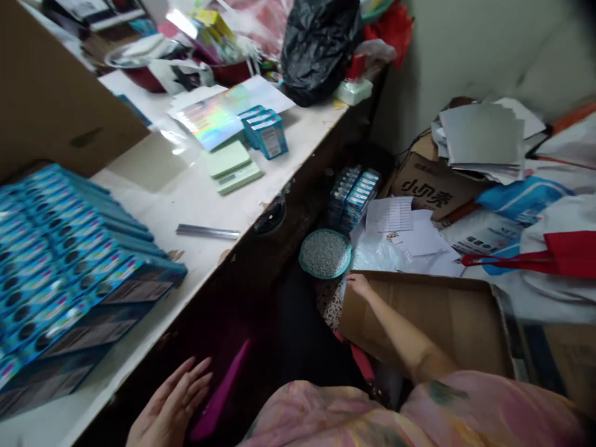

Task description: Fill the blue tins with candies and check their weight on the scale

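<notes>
Right hand (357, 285) closed on the corner of a cardboard carton (447, 310) beside the lap; left hand (167, 400) loosely open, nothing held. Many blue boxes (93, 248) already ranked on the surface (186, 202); few (270, 135) stand apart. Remainder: cannot tell.

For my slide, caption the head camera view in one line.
Right hand at the rim of an open cardboard box, left hand open near a white table stacked with blue cartons.
</notes>
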The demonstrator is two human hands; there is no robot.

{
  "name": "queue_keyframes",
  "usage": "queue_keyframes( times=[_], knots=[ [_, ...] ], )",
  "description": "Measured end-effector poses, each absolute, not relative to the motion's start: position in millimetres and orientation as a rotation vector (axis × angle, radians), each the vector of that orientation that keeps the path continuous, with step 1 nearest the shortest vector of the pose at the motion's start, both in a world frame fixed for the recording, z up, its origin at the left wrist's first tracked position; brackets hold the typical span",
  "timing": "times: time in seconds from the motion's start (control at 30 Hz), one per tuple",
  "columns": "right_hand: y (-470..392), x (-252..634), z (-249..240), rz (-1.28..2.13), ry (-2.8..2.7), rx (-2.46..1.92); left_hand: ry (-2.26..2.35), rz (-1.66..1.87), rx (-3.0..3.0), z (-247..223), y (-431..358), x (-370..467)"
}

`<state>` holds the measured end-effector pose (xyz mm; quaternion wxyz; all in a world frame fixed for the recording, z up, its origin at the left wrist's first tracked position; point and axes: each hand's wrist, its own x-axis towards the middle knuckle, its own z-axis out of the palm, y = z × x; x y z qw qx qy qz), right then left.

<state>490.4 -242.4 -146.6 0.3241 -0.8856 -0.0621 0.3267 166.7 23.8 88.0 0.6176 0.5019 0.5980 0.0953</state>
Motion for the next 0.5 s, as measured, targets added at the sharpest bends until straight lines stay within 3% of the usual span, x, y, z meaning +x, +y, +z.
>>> queue_keyframes(
  times=[0.27, 0.5],
  knots=[
    [-261, 461, -174, 1.11, 0.023, -2.19, 1.306, 0.011, 1.38, 103, 43, 237],
    [-243, 420, -183, 1.044, 0.104, -2.103, 1.169, -0.262, 1.401, 68, 55, 256]
  ],
)
